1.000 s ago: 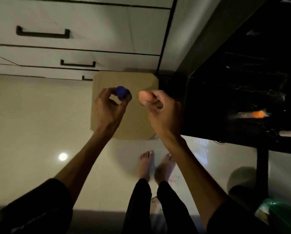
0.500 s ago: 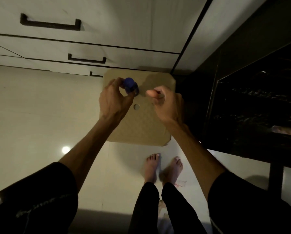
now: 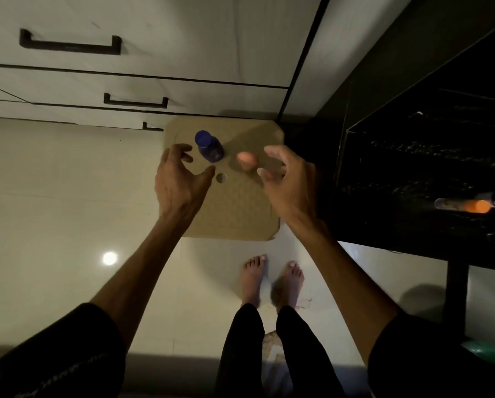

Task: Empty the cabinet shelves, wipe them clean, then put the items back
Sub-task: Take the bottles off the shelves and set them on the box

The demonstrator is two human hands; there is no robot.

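Observation:
A small blue bottle stands on a brown stool in front of me. Beside it, to the right, sits a small pink-capped item. My left hand hovers just left of the blue bottle with fingers spread, holding nothing. My right hand hovers just right of the pink item, fingers loosely open and apart from it. A round hole shows in the stool top between my hands.
White drawers with dark handles stand behind the stool. To the right is a dark open cabinet shelf with an orange-capped tube lying on it. My bare feet stand on the pale tiled floor. Something green sits at lower right.
Both hands lowered to the stool and let go: the blue bottle left my left hand and the pink-capped item left my right hand. Both now rest on the stool.

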